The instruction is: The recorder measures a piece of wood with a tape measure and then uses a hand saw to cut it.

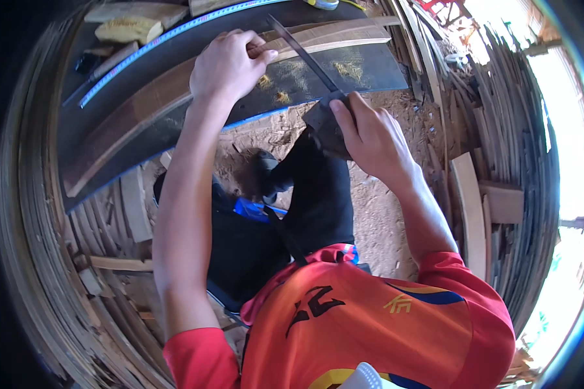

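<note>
My right hand (373, 133) is wrapped round the dark, blocky grip of a long narrow-bladed tool (305, 57). Its dark blade slants up and left, with the tip beyond a long curved wooden board (133, 110). Over that board hovers or rests my left hand (230, 65), fingers curled and thumb drawn to the forefinger; anything pinched there is hidden. The board lies along a dark tabletop (383, 68), and small yellowish heaps of sawdust (347, 70) sit near its front edge.
Behind the board a white tape measure (175, 35) is stretched out, its yellow case (321, 4) at the top. Wood offcuts (130, 29) lie at the far left. Stacked wood strips (519, 149) stand to the right, more planks (133, 204) to the left. Sawdust covers the floor (379, 207).
</note>
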The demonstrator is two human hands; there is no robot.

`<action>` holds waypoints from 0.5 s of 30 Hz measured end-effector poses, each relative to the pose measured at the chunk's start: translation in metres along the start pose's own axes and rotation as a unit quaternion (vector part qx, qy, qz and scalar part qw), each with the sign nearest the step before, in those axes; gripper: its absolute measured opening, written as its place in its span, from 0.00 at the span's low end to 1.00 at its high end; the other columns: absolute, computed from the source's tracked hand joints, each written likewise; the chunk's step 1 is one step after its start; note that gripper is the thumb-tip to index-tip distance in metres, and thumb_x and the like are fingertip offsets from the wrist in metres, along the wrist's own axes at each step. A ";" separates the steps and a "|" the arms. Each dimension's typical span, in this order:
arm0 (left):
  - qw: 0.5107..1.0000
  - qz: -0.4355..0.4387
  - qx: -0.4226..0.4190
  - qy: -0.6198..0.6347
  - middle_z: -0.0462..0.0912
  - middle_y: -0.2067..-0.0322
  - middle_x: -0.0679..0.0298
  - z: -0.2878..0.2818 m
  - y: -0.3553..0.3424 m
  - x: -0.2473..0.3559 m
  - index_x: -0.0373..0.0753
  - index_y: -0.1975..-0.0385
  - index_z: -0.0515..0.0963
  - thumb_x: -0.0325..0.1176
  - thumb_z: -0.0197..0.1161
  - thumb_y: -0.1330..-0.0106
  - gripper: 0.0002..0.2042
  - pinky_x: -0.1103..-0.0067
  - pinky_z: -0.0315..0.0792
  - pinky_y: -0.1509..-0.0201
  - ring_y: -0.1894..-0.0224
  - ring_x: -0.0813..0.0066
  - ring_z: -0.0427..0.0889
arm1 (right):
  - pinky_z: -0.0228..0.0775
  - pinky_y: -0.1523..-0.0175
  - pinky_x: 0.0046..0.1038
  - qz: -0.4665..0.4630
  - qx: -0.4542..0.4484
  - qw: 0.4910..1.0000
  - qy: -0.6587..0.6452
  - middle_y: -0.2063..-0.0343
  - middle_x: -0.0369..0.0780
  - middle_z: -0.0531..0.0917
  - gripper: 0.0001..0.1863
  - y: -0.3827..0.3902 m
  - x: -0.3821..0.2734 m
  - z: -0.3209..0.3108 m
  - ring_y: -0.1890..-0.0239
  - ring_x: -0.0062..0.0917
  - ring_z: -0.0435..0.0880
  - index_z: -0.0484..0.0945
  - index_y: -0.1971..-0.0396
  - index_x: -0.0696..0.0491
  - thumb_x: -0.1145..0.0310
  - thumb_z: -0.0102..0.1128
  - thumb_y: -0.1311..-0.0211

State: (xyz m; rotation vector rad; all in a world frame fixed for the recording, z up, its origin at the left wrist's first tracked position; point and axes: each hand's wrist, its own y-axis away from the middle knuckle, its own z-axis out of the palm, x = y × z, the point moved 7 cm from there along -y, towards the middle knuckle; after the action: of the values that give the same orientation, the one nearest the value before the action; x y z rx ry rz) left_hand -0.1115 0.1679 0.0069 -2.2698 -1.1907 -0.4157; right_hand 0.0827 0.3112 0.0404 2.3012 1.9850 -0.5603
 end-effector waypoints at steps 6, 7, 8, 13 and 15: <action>1.000 0.010 0.030 0.001 0.87 0.55 0.64 -0.008 0.003 0.007 0.47 0.58 0.85 0.50 0.70 0.34 0.15 0.62 0.80 0.48 0.51 0.55 0.86 | 0.69 0.58 0.50 -0.050 0.078 0.992 -0.088 0.70 0.55 0.82 0.14 -0.003 0.023 0.005 0.61 0.56 0.81 0.73 0.66 0.60 0.64 0.52 0.24; 0.999 0.020 0.042 -0.003 0.87 0.55 0.64 -0.008 0.004 0.005 0.47 0.58 0.85 0.50 0.70 0.34 0.15 0.62 0.80 0.48 0.51 0.55 0.86 | 0.69 0.57 0.50 -0.026 0.065 0.987 -0.141 0.69 0.56 0.82 0.13 -0.009 0.029 0.008 0.60 0.57 0.81 0.74 0.64 0.60 0.64 0.52 0.24; 0.999 0.017 0.034 0.001 0.86 0.56 0.65 -0.005 0.002 0.003 0.46 0.59 0.85 0.51 0.70 0.34 0.15 0.61 0.80 0.49 0.51 0.55 0.86 | 0.70 0.56 0.50 -0.004 0.051 0.980 -0.194 0.68 0.57 0.82 0.13 -0.013 0.033 0.012 0.59 0.57 0.80 0.74 0.63 0.60 0.64 0.53 0.25; 0.998 0.033 0.054 0.003 0.86 0.56 0.65 -0.005 0.002 -0.001 0.46 0.59 0.85 0.50 0.71 0.34 0.15 0.62 0.80 0.51 0.53 0.55 0.86 | 0.71 0.58 0.52 -0.010 0.039 0.984 -0.175 0.69 0.57 0.83 0.13 -0.025 0.032 0.009 0.61 0.57 0.83 0.72 0.54 0.58 0.63 0.56 0.25; 0.998 0.031 0.054 0.002 0.86 0.56 0.65 -0.004 0.003 0.000 0.46 0.59 0.85 0.50 0.71 0.34 0.15 0.63 0.80 0.52 0.53 0.55 0.87 | 0.71 0.62 0.53 -0.013 0.018 0.991 -0.131 0.73 0.56 0.82 0.13 -0.027 0.032 0.014 0.66 0.58 0.83 0.71 0.53 0.56 0.62 0.55 0.24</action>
State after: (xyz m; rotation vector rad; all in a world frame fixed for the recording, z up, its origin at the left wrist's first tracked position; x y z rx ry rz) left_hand -0.1094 0.1644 0.0092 -2.2049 -1.1110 -0.3249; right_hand 0.0572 0.3422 0.0226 2.0950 1.8966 -0.8594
